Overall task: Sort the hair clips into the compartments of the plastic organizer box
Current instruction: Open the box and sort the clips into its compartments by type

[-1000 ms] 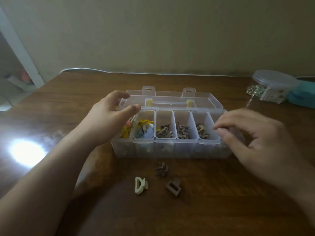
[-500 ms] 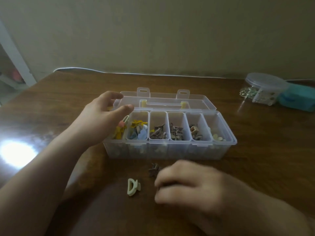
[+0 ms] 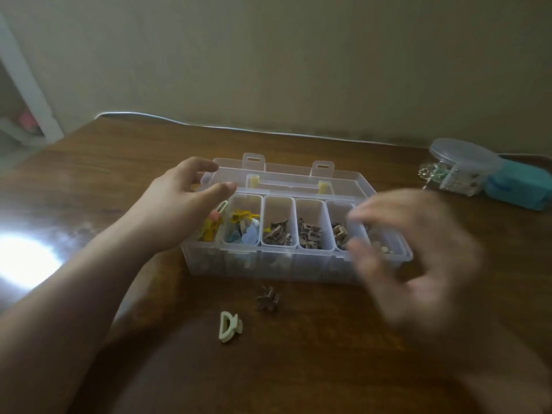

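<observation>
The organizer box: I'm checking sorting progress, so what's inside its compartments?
Organizer box: yellow clips and blue clips fill the left compartments, brown clips the middle ones. The blurred right hand covers most of the right end.

Home: wooden table (image 3: 298,150) against plain wall (image 3: 268,55).

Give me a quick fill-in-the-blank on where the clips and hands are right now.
1. The number of clips loose on the table in front of the box is ____.
2. The cream clip lies to the ____ of the brown clip.
3. The box's lid is ____.
4. The left hand rests at the box's ____ end.

Missing words: two; left; open; left
</observation>
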